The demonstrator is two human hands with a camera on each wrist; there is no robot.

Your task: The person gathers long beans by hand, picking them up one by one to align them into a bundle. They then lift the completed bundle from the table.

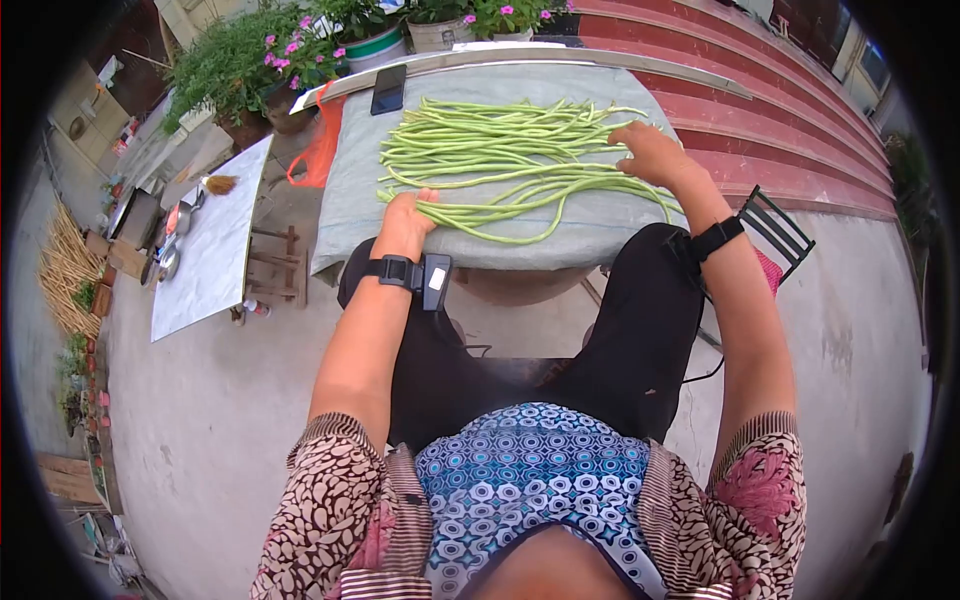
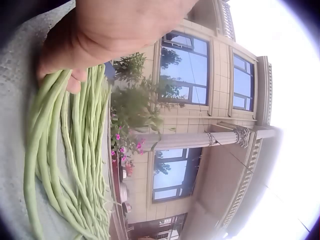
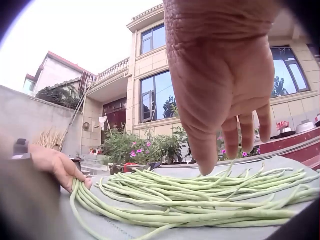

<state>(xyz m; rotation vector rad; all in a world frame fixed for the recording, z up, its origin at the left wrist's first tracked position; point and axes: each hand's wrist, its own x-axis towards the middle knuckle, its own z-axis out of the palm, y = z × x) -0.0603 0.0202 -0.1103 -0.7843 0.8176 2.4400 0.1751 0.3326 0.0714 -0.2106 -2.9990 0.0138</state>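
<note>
Long green yardlong beans (image 1: 500,140) lie side by side across a cloth-covered table (image 1: 350,200). My left hand (image 1: 408,222) grips the left ends of a nearer bunch of beans (image 1: 500,212), its fingers curled round them at the table's front edge. In the left wrist view those beans (image 2: 47,150) fan out from under the hand. Over the right part of the beans is my right hand (image 1: 655,158), fingers spread and apart from the thumb. The right wrist view shows this hand (image 3: 220,95) above the beans (image 3: 200,187) with nothing in its grasp.
A black phone (image 1: 389,90) lies at the table's back left corner, near an orange bag (image 1: 318,145). Potted flowering plants (image 1: 300,60) stand behind. To the left is a low side table (image 1: 215,240) with a brush (image 1: 220,184); red steps (image 1: 740,130) rise on the right.
</note>
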